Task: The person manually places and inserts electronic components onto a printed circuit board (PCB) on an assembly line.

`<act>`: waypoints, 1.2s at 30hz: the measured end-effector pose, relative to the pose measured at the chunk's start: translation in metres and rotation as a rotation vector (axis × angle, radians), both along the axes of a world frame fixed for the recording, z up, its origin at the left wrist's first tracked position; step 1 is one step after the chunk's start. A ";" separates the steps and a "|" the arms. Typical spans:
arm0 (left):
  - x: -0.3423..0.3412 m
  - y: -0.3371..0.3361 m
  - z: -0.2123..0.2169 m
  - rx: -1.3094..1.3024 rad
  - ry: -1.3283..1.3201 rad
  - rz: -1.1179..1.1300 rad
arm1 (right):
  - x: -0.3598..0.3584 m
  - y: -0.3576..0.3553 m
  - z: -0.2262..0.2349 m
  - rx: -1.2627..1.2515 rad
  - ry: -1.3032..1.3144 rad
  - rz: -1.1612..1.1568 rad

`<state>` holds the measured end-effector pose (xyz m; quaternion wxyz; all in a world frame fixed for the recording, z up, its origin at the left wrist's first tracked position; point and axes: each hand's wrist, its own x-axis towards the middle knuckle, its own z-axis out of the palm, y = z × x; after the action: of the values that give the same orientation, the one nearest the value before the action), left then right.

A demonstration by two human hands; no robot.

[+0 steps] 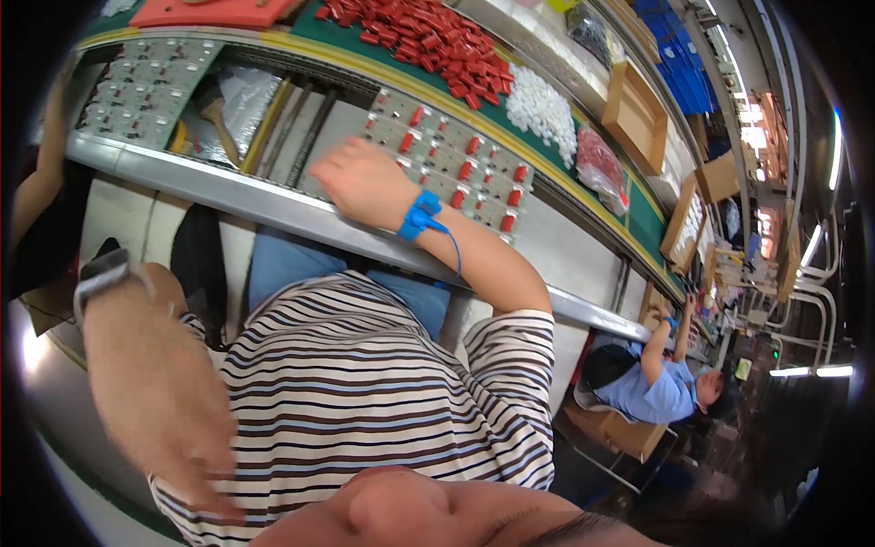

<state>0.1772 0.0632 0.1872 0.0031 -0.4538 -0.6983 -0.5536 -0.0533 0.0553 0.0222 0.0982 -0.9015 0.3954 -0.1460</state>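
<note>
My right hand (365,182), with a blue corded strap (422,215) round its wrist, is over the metal rail (283,190) of the work line. Its fingers are curled in, and whatever they hold, if anything, is hidden. Right beside it lies a panel of circuit boards (440,160) fitted with rows of red parts. My left hand (164,392) is raised close to me, away from the line, at the left of my striped shirt. A watch (105,273) is on that wrist. The left hand is smeared by motion, so its grip does not show.
Beyond the panel are a heap of red parts (428,41), a pile of white pieces (540,108) and a red bag (602,169). Another board panel (141,91) and a brush (217,114) lie left. A co-worker (656,383) sits to the right; another person's arm (46,164) is far left.
</note>
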 end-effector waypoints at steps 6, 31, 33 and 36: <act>0.079 -0.102 -0.097 0.170 -0.623 1.506 | -0.012 0.010 -0.009 0.036 0.092 -0.070; 0.348 -0.339 -0.250 -0.372 -1.101 2.572 | -0.270 0.210 -0.020 0.055 0.477 -1.056; 0.381 -0.333 -0.260 -0.619 -0.837 2.532 | -0.302 0.213 -0.029 0.148 0.568 -1.190; 0.349 -0.333 -0.278 -0.139 -0.778 2.471 | -0.344 0.242 -0.034 0.128 0.624 -1.324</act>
<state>0.5267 -0.2697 -0.0904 0.2835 0.6775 -0.6342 -0.2417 -0.3976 0.2976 -0.0120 -0.0754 -0.4661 0.8743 0.1122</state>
